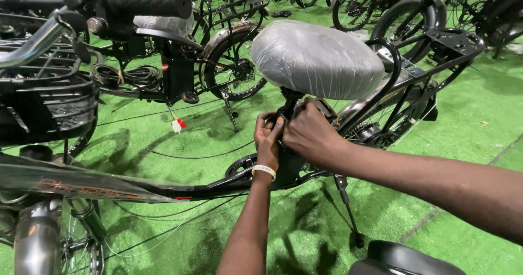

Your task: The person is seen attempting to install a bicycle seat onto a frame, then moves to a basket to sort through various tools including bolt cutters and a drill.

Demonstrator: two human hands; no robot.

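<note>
The seat post clamp [287,111], just under the plastic-wrapped saddle [317,59] of the black bicycle frame [218,188], is gripped by both hands: the left hand [268,141] is closed around it, the right hand [310,136] is clenched alongside, touching.

Bright, even overhead light falls on green turf [163,144], casting soft, overlapping shadows of frames and kickstands below and left of the hands. A pale sheen glares off the plastic-wrapped saddle [316,59] just above the hands, and off the chrome fender [38,242] far lower left. The centre is sharp; the handlebar grip [147,1] upper left looms soft, and wide-angle distortion bends lines towards the edges.
</note>
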